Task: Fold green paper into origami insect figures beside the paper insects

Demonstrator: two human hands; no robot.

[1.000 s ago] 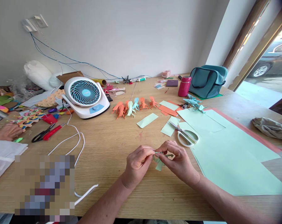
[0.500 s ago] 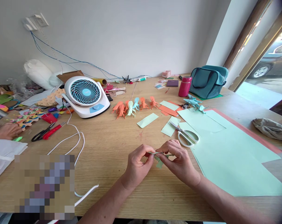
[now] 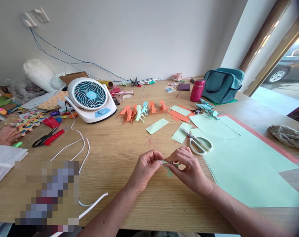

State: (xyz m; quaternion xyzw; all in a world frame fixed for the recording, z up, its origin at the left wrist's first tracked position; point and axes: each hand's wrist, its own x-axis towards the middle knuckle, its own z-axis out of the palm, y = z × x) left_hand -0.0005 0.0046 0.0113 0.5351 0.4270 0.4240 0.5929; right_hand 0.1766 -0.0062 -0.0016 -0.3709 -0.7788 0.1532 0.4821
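Note:
A small folded piece of light green paper [image 3: 169, 171] is held between my two hands, over the front of the wooden table. My left hand [image 3: 149, 168] pinches its left end between thumb and fingers. On the right side, my right hand [image 3: 187, 169] grips the same paper, and its fingers cover much of it. White-handled scissors [image 3: 200, 144] lie just beyond my right hand, their blades on a light green paper strip [image 3: 180, 134]. Another green strip [image 3: 157, 126] lies farther left. Behind it stands a row of folded paper figures [image 3: 139, 113] in orange, green and blue.
Large green sheets [image 3: 253, 177] cover the right side. A white fan [image 3: 91, 100], its cord [image 3: 86, 158], black scissors [image 3: 44, 138] and a red-handled cutter [image 3: 55, 136] lie left. A pink bottle [image 3: 197, 90] and teal bag [image 3: 222, 86] stand behind. Another person's hand [image 3: 7, 135] rests far left.
My left thumb and fingers have closed tighter on the left end of the green paper. My right hand keeps its grip nearly unchanged. The view has shifted slightly.

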